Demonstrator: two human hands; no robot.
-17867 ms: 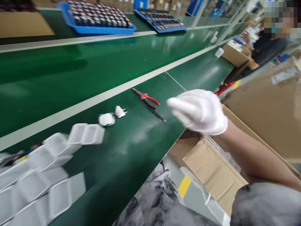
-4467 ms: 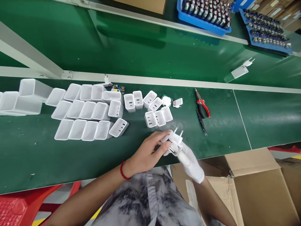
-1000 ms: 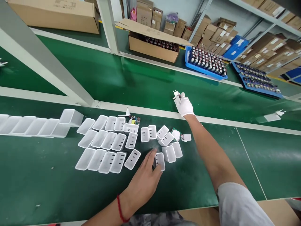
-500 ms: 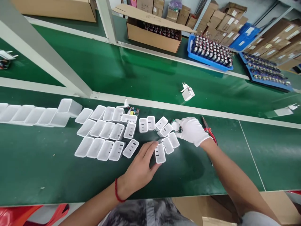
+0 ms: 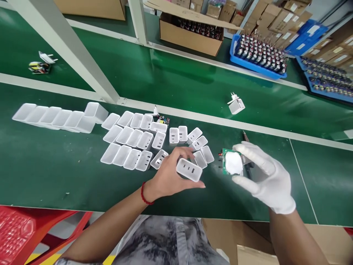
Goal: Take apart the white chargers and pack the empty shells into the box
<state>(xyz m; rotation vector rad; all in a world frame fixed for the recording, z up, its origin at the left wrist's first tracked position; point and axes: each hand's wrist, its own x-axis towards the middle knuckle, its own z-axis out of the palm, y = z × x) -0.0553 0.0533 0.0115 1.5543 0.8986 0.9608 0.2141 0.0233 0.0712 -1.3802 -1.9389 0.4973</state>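
Note:
My left hand [image 5: 169, 173], bare with a red wrist cord, holds a white plastic housing [image 5: 189, 169] between thumb and fingers, its slotted inside facing up. To its right, my right hand [image 5: 264, 176] in a white glove grips a green circuit board [image 5: 226, 162] with a white blob on its face. Board and housing are apart, both above the bench. Rows of open white housings [image 5: 134, 137] stand left of my left hand, and a few more [image 5: 200, 142] stand just behind it. Pliers [image 5: 245, 137] lie partly hidden behind my right hand.
A slanted metal post [image 5: 68, 51] rises at the left. A ledge rail [image 5: 198, 116] runs behind the green bench [image 5: 55, 184]. On the upper shelf are a cardboard box [image 5: 190, 36] and a blue tray of parts [image 5: 257, 59]. A red stool [image 5: 24, 232] is at lower left.
My left hand has lifted the housing and tilted it. My right hand has moved right and toward me, raising the circuit board from beside the housings. The camera view has shifted.

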